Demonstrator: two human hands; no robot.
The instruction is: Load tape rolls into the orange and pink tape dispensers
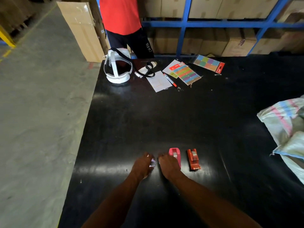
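A pink tape dispenser [175, 154] and an orange tape dispenser [193, 159] stand side by side on the black table [181, 116], each with a roll showing in its cradle. My left hand [142, 165] is closed around a small clear tape roll [152, 163] just left of the pink dispenser. My right hand [168, 166] lies beside it, its fingers curled, touching the pink dispenser's left side. What the right fingers hold is hidden.
A white headset [117, 67] with a black strap, papers, a red marker [170, 80] and coloured sticker sheets [187, 74] lie at the far side. A person in a red shirt [120, 14] stands behind the table. Woven sacks [286, 122] sit at the right edge.
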